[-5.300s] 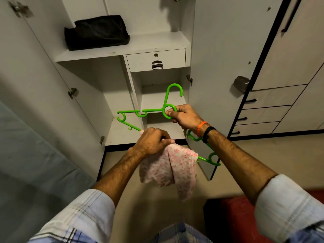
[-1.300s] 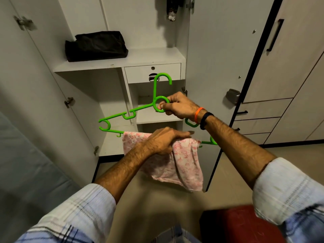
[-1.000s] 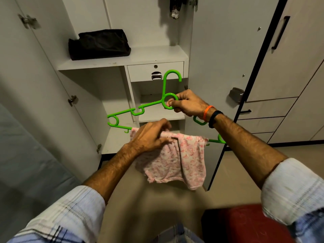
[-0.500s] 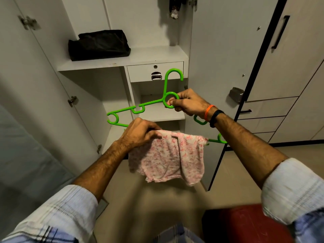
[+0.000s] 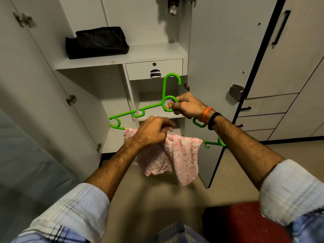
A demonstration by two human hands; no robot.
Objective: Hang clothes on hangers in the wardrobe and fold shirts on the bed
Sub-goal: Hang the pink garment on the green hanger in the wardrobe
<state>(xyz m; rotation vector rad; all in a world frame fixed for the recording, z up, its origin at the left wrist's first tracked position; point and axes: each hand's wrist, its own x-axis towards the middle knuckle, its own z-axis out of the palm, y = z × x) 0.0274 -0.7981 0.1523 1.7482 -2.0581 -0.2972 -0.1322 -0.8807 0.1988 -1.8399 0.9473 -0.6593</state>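
A bright green plastic hanger [image 5: 150, 107] is held up in front of the open wardrobe [image 5: 122, 58]. My right hand [image 5: 185, 106] grips it at the ring below the hook. A small pink floral garment [image 5: 182, 155] is draped over the hanger's bottom bar and hangs down in two folds. My left hand [image 5: 154, 130] rests on top of the bar with its fingers pinching the cloth there. The bar's right end [image 5: 213, 143] sticks out past my right forearm.
A folded black cloth [image 5: 96, 42] lies on the wardrobe's upper shelf above a small locked drawer [image 5: 154, 69]. The open wardrobe door [image 5: 219, 67] stands at right, with further drawers [image 5: 263, 116] beyond. A grey bed [image 5: 26, 163] is at left and a red object [image 5: 245, 223] at bottom right.
The garment has been spread wider along the hanger's bottom bar. My left hand slid left along the bar, then back toward its middle. My right hand kept its hold on the hanger.
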